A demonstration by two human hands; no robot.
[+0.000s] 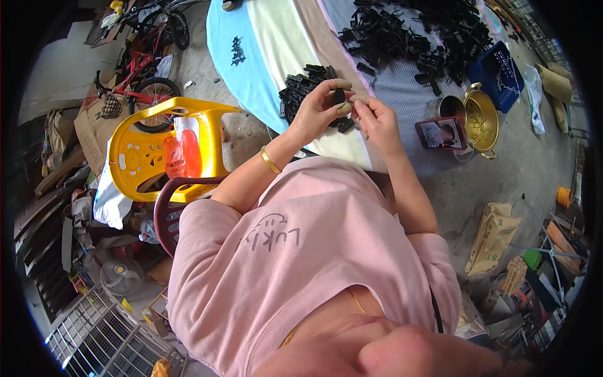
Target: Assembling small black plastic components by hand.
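My left hand [314,114] holds a small black plastic piece [340,97] between thumb and forefinger, both capped with tan finger covers. Close to its right, my right hand [380,123] has its thumb and forefinger pinched together; anything between them is too small to make out. Beneath and behind my left hand, a pile of similar black pieces [295,94] lies on the striped cloth [276,44]. A much larger heap of black parts [389,38] spreads over the far right of that cloth. A small cluster of tiny dark pieces [237,51] rests on its light blue stripe.
At the right stand a metal pot [447,108], a phone [440,134] propped up, a gold-coloured two-handled pan [482,122] and a blue basket [496,75]. A yellow plastic chair [135,151] with a red bag [183,156] is on my left, before a red bicycle [151,94].
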